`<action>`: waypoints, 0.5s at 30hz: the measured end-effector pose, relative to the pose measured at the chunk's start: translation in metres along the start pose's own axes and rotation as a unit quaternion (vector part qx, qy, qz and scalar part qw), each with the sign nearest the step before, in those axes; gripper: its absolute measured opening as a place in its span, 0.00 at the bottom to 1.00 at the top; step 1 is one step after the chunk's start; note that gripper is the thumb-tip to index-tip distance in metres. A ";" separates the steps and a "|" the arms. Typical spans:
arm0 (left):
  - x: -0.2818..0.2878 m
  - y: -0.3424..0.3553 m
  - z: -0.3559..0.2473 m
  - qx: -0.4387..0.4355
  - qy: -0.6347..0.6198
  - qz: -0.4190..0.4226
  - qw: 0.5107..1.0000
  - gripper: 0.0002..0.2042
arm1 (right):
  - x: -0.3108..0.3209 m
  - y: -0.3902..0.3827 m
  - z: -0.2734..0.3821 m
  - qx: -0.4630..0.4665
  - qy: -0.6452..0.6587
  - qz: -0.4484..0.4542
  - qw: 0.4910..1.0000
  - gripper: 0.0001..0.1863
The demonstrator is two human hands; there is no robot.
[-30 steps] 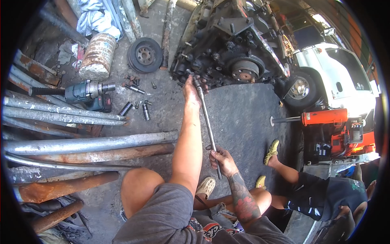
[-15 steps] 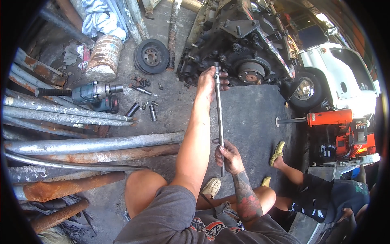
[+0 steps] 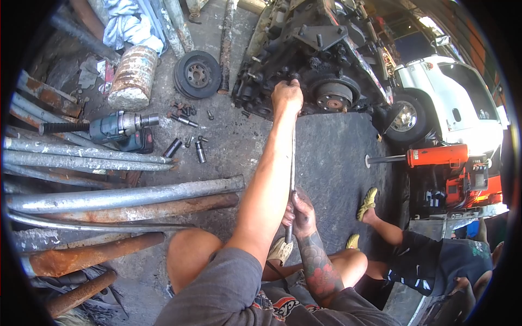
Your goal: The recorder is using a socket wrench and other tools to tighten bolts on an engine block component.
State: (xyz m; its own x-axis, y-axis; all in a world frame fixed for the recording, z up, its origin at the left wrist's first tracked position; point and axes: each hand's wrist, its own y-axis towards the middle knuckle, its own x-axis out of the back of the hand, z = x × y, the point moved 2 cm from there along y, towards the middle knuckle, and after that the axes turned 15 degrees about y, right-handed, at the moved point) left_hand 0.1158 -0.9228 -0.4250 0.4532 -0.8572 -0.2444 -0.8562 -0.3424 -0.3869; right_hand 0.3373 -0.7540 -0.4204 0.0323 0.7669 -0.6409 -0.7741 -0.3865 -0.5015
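A long steel breaker bar [image 3: 293, 163] reaches from the engine block [image 3: 293, 41] back toward my body. My left hand [image 3: 287, 96] is closed over its far end, right at the dark, oily front face of the engine, and covers the tool's head. Whether a socket on it sits on a bolt is hidden. Lower down, my right hand [image 3: 300, 213] wraps around the bar near its handle end, which sticks out below the fingers. Just right of my left hand is the round crankshaft pulley [image 3: 334, 99].
A cordless impact wrench [image 3: 120, 129], loose sockets [image 3: 201, 152] and a loose pulley [image 3: 197, 74] lie left. Metal pipes [image 3: 130, 198] fill the left side. A person [image 3: 435, 263] is at lower right, near an orange jack [image 3: 437, 156] and a white truck [image 3: 459, 100].
My left hand has rolled over, back of the hand now up, covering the bar's head against the engine. The right hand and handle end have shifted slightly left and nearer me.
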 end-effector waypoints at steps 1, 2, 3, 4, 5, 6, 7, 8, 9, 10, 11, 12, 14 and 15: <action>0.001 -0.001 0.002 0.001 0.002 -0.003 1.000 0.20 | -0.007 0.000 -0.003 0.038 -0.104 -0.019 0.994 0.22; 0.003 -0.002 0.004 -0.009 0.003 -0.023 1.000 0.20 | -0.011 0.001 -0.008 0.096 -0.266 -0.101 0.954 0.23; 0.004 -0.004 0.004 -0.020 0.002 -0.041 0.999 0.20 | -0.015 0.000 -0.009 0.152 -0.420 -0.180 0.876 0.23; 0.000 0.002 0.011 -0.022 0.001 -0.045 0.999 0.20 | -0.016 0.002 -0.010 0.197 -0.491 -0.117 0.841 0.27; -0.003 0.004 0.017 -0.101 0.106 -0.141 0.979 0.17 | -0.017 0.002 -0.011 0.196 -0.492 -0.112 0.841 0.27; -0.004 -0.001 0.013 -0.176 0.207 -0.228 0.935 0.14 | -0.021 -0.001 -0.011 0.194 -0.456 -0.114 0.861 0.26; -0.005 -0.001 0.012 -0.175 0.206 -0.227 0.936 0.14 | -0.023 -0.003 -0.011 0.191 -0.420 -0.115 0.880 0.26; -0.005 0.003 0.012 -0.129 0.161 -0.156 0.966 0.14 | -0.009 -0.002 -0.009 0.164 -0.399 -0.098 0.897 0.25; 0.002 0.005 0.013 -0.081 0.120 -0.087 0.986 0.14 | -0.003 0.001 -0.009 0.160 -0.397 -0.097 0.899 0.25; 0.004 0.002 0.007 -0.062 -0.002 0.005 0.998 0.14 | 0.002 0.004 -0.005 0.076 -0.246 -0.044 0.965 0.25; 0.005 -0.008 0.007 0.007 -0.151 0.126 0.980 0.16 | 0.008 0.005 0.000 -0.010 -0.086 0.012 0.996 0.26; 0.016 -0.006 0.010 0.009 -0.256 0.183 0.949 0.15 | 0.024 0.007 -0.001 -0.070 -0.080 0.039 0.994 0.25; 0.023 0.004 0.022 0.011 -0.394 0.269 0.879 0.16 | 0.030 0.006 -0.005 -0.125 -0.089 0.056 0.987 0.25; 0.021 0.003 0.021 0.013 -0.388 0.269 0.881 0.16 | 0.031 0.006 -0.007 -0.174 -0.101 0.066 0.977 0.25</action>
State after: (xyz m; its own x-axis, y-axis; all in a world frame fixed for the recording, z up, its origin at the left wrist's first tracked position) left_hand 0.1282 -0.9340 -0.4504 0.0247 -0.3685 -0.9293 -0.9976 0.0507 -0.0466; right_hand 0.3383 -0.7359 -0.4478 -0.2053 0.7703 -0.6038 -0.5005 -0.6128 -0.6115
